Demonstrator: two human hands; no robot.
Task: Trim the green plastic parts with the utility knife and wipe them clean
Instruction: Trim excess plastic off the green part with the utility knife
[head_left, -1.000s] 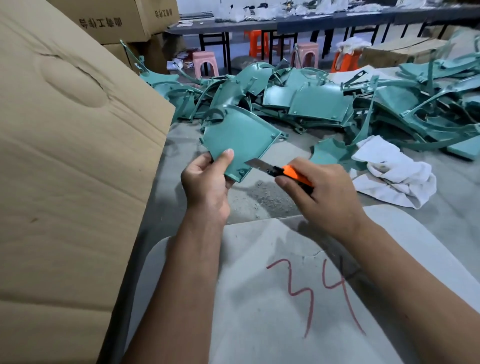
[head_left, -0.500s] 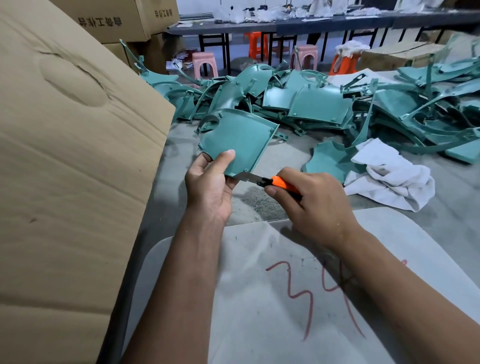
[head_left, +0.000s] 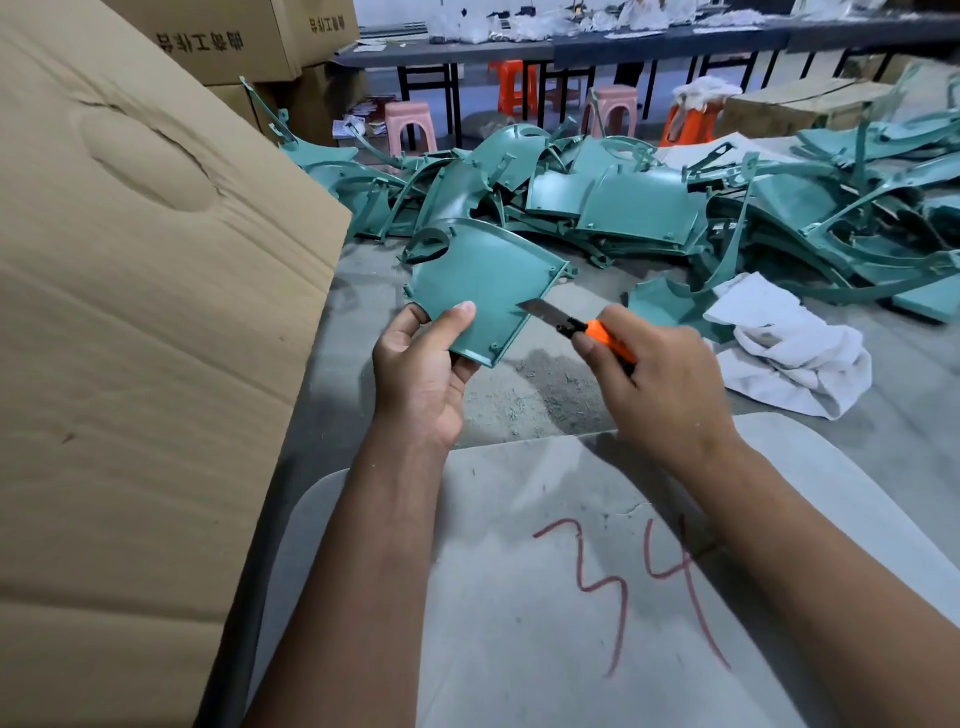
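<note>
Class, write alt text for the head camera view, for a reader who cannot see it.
A person's left hand holds a green plastic panel while the right hand sets an orange utility knife blade against its right edge. Behind lie a pile of green parts and a white cloth; a cardboard box stands at the left.

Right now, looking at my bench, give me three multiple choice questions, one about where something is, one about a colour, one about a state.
1. Where does the white rag lie?
A. right of the right hand
B. on the cardboard box
C. under the left hand

2. What colour is the utility knife handle?
A. blue
B. orange
C. yellow

3. The knife's blade is:
A. retracted
B. snapped off
C. extended

Answers: 1 A, the rag sits on the table beside the right hand. 2 B, orange shows above the fingers. 3 C, bare blade meets the held green part.
</note>
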